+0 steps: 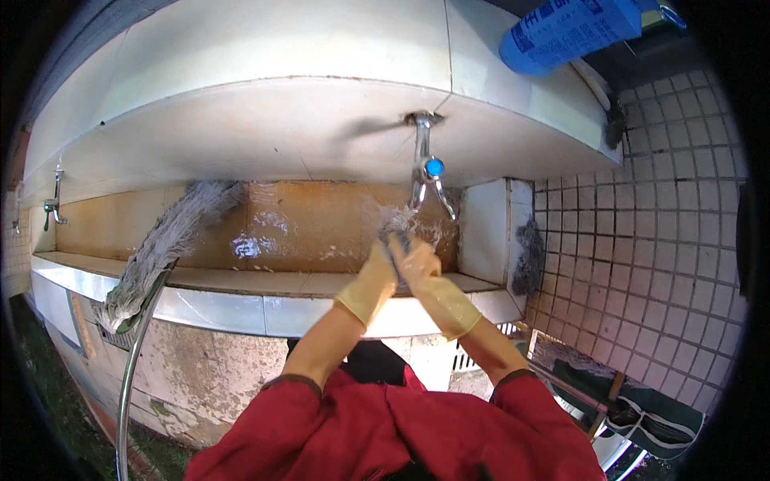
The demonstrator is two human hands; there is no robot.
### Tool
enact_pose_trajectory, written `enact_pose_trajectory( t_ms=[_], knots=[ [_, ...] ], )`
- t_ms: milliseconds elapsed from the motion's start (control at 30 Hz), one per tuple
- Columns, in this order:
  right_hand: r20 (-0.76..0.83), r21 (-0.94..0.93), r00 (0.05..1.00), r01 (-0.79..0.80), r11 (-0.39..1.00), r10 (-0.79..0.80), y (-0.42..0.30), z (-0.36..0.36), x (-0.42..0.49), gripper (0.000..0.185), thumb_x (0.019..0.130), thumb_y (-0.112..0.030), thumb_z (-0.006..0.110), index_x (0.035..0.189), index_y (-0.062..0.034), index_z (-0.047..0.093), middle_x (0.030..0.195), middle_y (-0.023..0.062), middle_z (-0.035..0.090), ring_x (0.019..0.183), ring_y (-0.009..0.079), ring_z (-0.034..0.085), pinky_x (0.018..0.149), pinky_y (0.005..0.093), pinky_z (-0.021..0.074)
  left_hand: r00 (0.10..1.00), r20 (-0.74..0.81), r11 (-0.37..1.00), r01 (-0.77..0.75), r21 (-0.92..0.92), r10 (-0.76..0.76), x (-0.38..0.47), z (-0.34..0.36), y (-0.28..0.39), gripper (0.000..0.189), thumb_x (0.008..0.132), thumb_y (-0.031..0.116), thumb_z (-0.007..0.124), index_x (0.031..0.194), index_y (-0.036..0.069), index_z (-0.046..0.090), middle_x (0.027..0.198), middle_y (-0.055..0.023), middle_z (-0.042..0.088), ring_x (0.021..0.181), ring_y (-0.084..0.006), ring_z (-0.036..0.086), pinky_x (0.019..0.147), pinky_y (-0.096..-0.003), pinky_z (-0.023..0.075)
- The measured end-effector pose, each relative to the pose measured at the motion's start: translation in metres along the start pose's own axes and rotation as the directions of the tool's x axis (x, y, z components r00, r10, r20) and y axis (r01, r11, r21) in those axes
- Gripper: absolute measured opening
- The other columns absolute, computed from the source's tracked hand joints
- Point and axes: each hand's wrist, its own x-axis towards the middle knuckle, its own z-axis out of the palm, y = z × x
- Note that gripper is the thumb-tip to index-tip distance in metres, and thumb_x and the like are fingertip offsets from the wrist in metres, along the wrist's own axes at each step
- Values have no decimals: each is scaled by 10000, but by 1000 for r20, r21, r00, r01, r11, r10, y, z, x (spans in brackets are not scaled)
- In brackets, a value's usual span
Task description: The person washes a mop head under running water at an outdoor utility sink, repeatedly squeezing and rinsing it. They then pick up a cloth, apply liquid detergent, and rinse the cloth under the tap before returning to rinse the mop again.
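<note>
Both my hands wear pale yellow rubber gloves and are together over a long tiled trough sink [313, 281], just below a chrome tap [423, 144] with a blue button. Between them is a wet dark grey cloth [397, 231], bunched up and partly hidden by the fingers. My left hand [379, 270] grips it from the left, and my right hand [418, 264] closes over it from the right. Water splashes around the cloth under the spout. Shallow water covers the brownish basin floor [313, 234].
A grey mop head [174, 225] drapes across the trough's front rim at left, its metal pole [127, 385] slanting down. Another tap [55, 201] is at far left. A blue bottle [568, 36] lies on the ledge. A dark grey clump [528, 258] rests on the right rim beside the tiled wall [637, 240].
</note>
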Motion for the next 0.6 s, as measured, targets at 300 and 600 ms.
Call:
enact_pose_trajectory(
  t_ms=[300,600],
  knots=[
    [92,902,993,-116,416,76,17,-37,-17,427,992,-144,519,1413,-117,453,1400,201,494,1343,316,434,1122,341,344,989,-52,987,137,-84,-142,-62,20,34,345,1014,229,413,1297,38,463,1291,-145,537,1154,-298,564,970,-448,494],
    [-83,119,991,114,986,-104,-34,-38,-46,413,950,-408,500,1132,-67,645,1129,196,666,939,399,666,893,442,517,929,207,920,-345,187,306,-11,7,15,266,967,350,532,1010,106,628,929,-73,661,840,-221,638,693,-405,525]
  ],
)
